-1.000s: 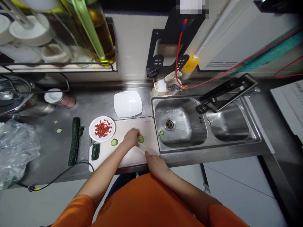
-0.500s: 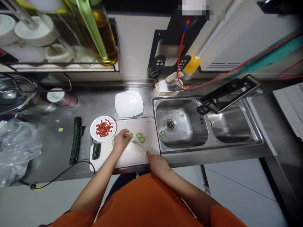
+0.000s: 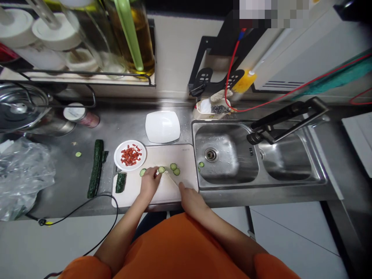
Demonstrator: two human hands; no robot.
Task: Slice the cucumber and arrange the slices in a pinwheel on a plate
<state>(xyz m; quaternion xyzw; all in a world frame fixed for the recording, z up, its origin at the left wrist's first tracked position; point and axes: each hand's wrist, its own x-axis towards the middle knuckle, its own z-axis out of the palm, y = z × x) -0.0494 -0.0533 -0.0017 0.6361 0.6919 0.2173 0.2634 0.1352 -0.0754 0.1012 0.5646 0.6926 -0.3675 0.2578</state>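
Note:
My left hand [image 3: 149, 184] is over the cutting board [image 3: 162, 197], its fingers closed at a pale green cucumber slice [image 3: 162, 169]. Wrapped round the handle of a knife [image 3: 172, 178] is my right hand [image 3: 193, 199]; the blade tip points up-left toward that slice. Two cucumber slices [image 3: 175, 169] lie to the right of the blade. One more slice lies left of my left fingers. A dark green cucumber chunk [image 3: 120, 183] rests at the board's left side. The white plate of red goji-like berries [image 3: 130, 155] sits on the board's upper left corner.
A white square plate [image 3: 162, 127] is behind the board. To the left lie a long cucumber [image 3: 95, 168], a plastic bag [image 3: 26, 178] and a black cable [image 3: 72, 211]. On the right is a double steel sink [image 3: 226, 155] with a black faucet [image 3: 279, 120].
The view has shifted slightly, moving most things a little right. My left fingers have turned at the cucumber slice, whose face shows more fully. The knife stays in my right hand.

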